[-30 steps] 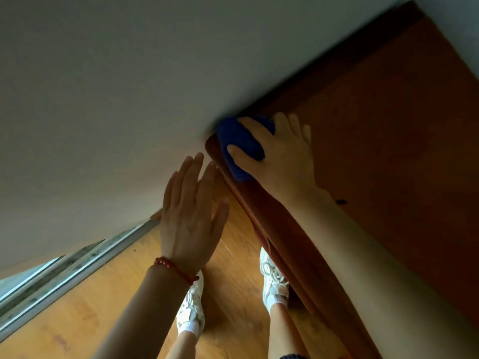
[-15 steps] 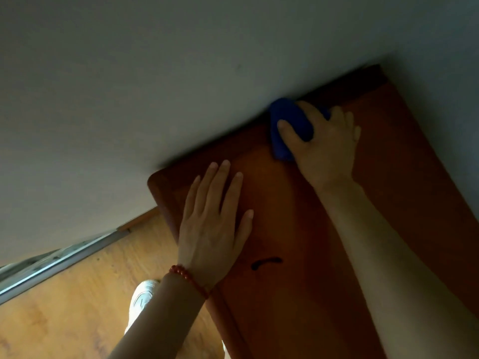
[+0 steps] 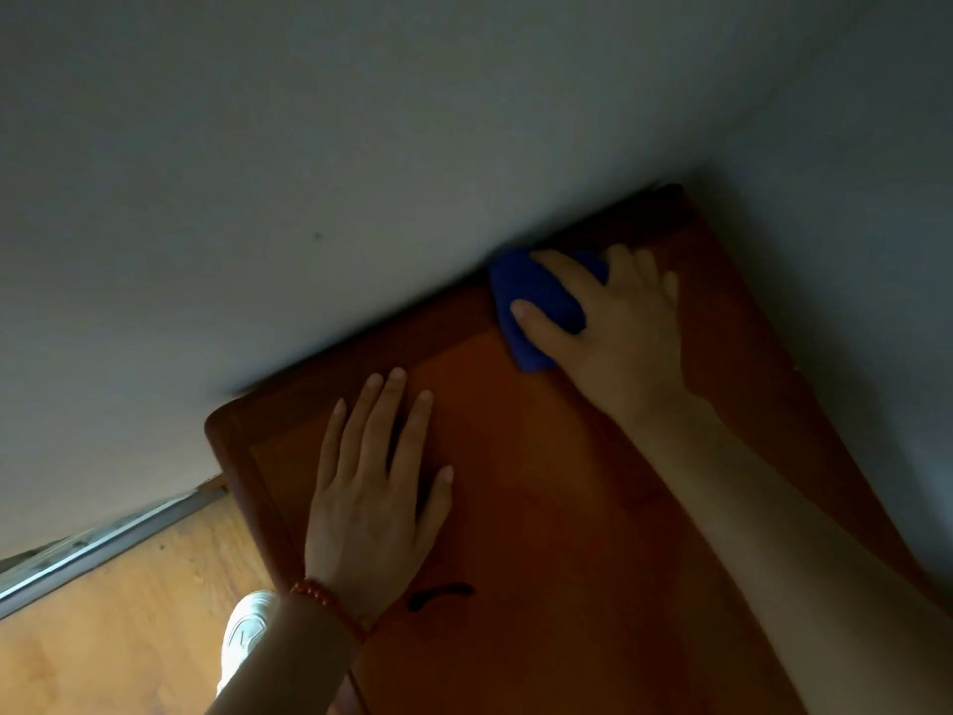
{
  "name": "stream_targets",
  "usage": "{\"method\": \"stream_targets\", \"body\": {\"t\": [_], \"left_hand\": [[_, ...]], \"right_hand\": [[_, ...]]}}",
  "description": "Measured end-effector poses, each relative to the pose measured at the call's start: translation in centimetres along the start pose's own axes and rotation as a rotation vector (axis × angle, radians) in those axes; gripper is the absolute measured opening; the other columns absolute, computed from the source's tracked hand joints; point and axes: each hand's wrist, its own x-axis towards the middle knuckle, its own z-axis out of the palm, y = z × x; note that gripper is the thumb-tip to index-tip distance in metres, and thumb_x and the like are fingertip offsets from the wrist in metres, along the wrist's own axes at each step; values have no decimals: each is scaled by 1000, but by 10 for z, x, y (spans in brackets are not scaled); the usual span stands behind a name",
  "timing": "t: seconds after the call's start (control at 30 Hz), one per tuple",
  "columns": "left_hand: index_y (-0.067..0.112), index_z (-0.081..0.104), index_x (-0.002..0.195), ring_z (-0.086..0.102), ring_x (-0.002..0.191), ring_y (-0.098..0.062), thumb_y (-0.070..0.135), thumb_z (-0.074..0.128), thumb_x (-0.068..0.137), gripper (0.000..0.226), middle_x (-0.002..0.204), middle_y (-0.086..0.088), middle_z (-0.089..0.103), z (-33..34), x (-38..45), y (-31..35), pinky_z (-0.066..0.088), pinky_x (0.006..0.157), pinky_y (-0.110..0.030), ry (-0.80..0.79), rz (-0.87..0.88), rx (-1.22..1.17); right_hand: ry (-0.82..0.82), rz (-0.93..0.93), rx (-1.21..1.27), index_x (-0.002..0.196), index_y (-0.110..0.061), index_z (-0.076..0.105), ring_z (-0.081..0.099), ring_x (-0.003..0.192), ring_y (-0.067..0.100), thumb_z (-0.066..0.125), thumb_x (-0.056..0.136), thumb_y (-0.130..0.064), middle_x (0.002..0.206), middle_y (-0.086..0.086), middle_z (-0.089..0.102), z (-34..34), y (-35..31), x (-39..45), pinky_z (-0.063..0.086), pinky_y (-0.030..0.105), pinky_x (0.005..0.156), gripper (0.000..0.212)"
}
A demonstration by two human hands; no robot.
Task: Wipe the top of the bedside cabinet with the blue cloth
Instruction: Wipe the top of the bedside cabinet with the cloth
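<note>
My right hand [image 3: 613, 322] presses the blue cloth [image 3: 531, 296] at the cabinet [image 3: 541, 508] back edge; left hand [image 3: 371, 487] lies flat, empty. I should push firmly, slowly along.

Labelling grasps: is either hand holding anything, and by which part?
Right hand holds the blue cloth bunched under palm and fingers, pressed on the cabinet top by the wall. Left hand lies flat, holding nothing.

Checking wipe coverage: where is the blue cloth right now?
In the head view, the blue cloth lies under the right hand at the cabinet top's back edge, against the wall.
</note>
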Motion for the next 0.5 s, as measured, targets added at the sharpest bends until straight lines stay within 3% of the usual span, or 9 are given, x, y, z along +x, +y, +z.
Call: {"method": "stream_targets", "body": {"t": [0.13, 0.17, 0.3, 0.43, 0.5], "left_hand": [[7, 33, 137, 21, 136, -29, 39, 32, 94, 54, 144, -21, 33, 0, 0, -1, 6, 114, -39, -9, 2, 19], [7, 33, 137, 21, 136, -29, 40, 31, 94, 54, 144, -21, 34, -1, 0, -1, 6, 114, -39, -10, -2, 14], [7, 34, 137, 21, 135, -29, 44, 24, 97, 55, 143, -21, 34, -1, 0, 1, 7, 114, -39, -12, -8, 7], [6, 33, 137, 22, 135, -30, 43, 27, 96, 55, 143, -22, 34, 0, 0, -1, 8, 114, -40, -8, 3, 13], [6, 33, 137, 22, 135, -31, 41, 29, 95, 55, 143, -22, 34, -1, -1, 0, 8, 113, -40, -12, 5, 13]], "right_hand": [[176, 413, 75, 132, -23, 45, 40, 113, 35, 36, 84, -59, 120, 22, 49, -15, 43, 18, 26, 41, 95, 61], [180, 442, 94, 133, -23, 43, 37, 116, 33, 37, 85, -57, 124, 21, 47, -14, 41, 16, 24, 41, 98, 60], [34, 167, 8, 131, -23, 45, 41, 103, 32, 39, 87, -53, 108, 18, 52, -17, 36, 2, 25, 34, 83, 54], [126, 390, 41, 133, -24, 43, 38, 116, 33, 37, 86, -57, 126, 20, 47, -23, 48, 15, 23, 39, 98, 57], [133, 448, 79, 135, -23, 40, 36, 117, 32, 40, 88, -54, 128, 19, 44, -18, 36, 9, 23, 38, 98, 56]]}}
